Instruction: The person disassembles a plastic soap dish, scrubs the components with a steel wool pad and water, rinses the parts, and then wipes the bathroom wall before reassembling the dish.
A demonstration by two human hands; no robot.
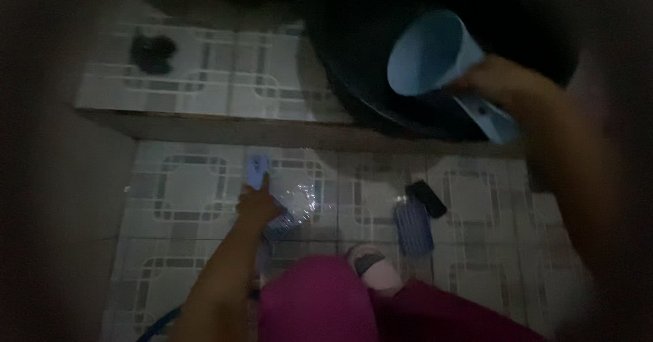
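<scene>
My right hand (500,83) grips the handle of a light blue plastic dipper cup (428,53), held up and tilted on its side with its open mouth facing me, in front of a large dark basin (408,111). My left hand (257,202) reaches down to the wet tiled floor and holds a small bluish scrub brush (260,168) against the tiles. Water glistens on the floor (303,192) just right of that hand. My knees in magenta trousers (320,304) fill the bottom of the view.
A blue ridged brush or soap holder (413,228) and a small black object (426,198) lie on the patterned tiles. A pink slipper (371,264) shows by my knee. A raised tiled step (204,121) carries a dark clump (153,51). The room is dim.
</scene>
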